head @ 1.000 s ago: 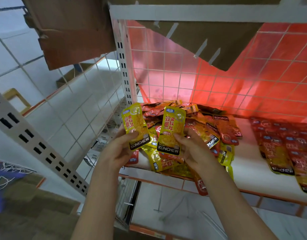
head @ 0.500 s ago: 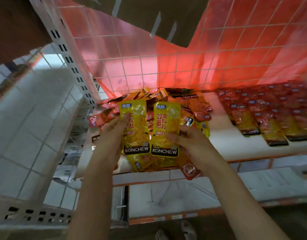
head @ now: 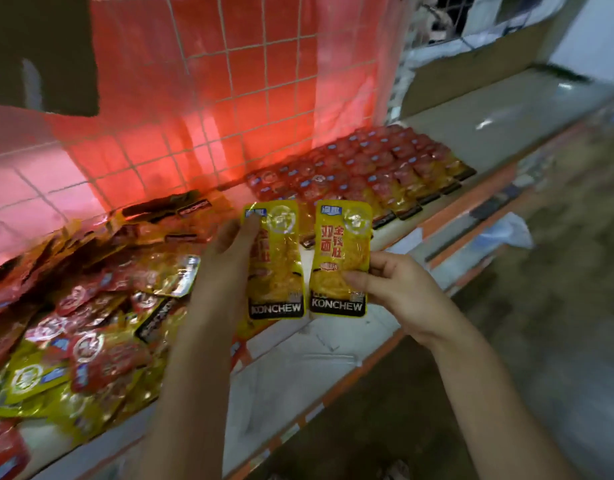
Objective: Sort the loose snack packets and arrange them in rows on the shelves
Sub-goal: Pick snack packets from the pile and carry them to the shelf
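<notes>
Left hand (head: pixel 225 268) grips one yellow packet (head: pixel 277 265), right hand (head: pixel 399 289) pinches other yellow packet (head: pixel 340 261), both above shelf (head: pixel 298 368). Loose pile (head: pixel 80 323) at left, neat rows (head: pixel 364 174) at right. Packets look light, soft, shiny, maybe slippery. Best hold by flat edges.

**Shelf with a loose heap and sorted rows**

The white shelf (head: pixel 298 362) runs from lower left to upper right, with an orange front edge (head: pixel 378 355) and a wire-grid back panel (head: pixel 229 98) lit red; on its left part lies a jumbled heap of loose snack packets (head: pixel 90 323), yellow and red ones overlapping at all angles, some reaching the front edge; farther right, against the back panel, lie tidy rows of red packets (head: pixel 361 171), overlapped like tiles; between heap and rows the shelf surface is bare; beyond the rows the shelf carries a cardboard box (head: pixel 471 71).
</notes>
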Available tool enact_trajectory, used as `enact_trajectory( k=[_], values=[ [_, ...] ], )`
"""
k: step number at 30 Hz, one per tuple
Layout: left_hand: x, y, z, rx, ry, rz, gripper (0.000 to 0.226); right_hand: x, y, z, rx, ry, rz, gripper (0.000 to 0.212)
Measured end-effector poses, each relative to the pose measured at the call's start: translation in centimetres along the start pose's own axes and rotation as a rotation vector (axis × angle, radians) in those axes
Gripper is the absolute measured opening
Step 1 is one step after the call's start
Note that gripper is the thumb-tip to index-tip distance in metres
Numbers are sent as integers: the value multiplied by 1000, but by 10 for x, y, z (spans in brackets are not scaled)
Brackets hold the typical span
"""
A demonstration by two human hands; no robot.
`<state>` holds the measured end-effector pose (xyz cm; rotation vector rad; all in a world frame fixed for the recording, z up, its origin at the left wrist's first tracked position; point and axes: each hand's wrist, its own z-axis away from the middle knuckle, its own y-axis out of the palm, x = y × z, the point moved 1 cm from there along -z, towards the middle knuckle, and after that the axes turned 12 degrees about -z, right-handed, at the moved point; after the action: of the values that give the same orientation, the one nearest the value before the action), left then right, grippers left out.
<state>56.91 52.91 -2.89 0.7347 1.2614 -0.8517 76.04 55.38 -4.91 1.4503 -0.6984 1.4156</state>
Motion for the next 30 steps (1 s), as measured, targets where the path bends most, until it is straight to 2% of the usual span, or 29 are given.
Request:
enact_trajectory(
  k=[6, 18, 26, 30],
  values=[
    [3, 129, 16, 227, 49, -77, 18, 21, -109, 35, -217, -92, 24, 17],
    [24, 399, 44, 574, 94, -158, 13, 54, -342, 82, -565, -135, 19, 21],
    [37, 563, 6, 800, 81, -162, 29, 65, -481, 57, -752, -112, 21, 11],
    [32, 645, -24, 897, 138, -174, 20, 85, -541, 34, -837, -147, -50, 18]
  ],
)
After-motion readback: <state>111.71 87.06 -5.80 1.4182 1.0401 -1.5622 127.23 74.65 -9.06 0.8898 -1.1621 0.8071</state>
